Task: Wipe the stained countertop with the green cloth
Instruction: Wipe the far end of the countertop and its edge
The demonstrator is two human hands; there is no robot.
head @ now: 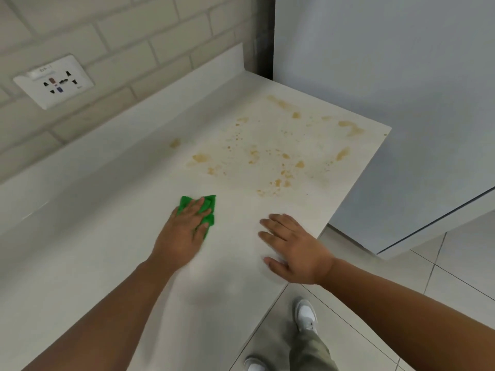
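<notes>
Evidently the wiping has barely begun: the brown stains lie just beyond the fingers of the left hand, spread across the white surface and seemingly untouched, so nearly all the job is left. That hand lies palm down, arm reaching forward, fingers straight and spread, pressing the green cloth flat beneath them. The right hand rests just beside it, released and flat on the surface, holding nothing.

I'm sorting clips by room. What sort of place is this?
Probably a kitchen: a white countertop spattered with brown stains, a tiled wall behind it, and a wall socket set in the tiles.
</notes>
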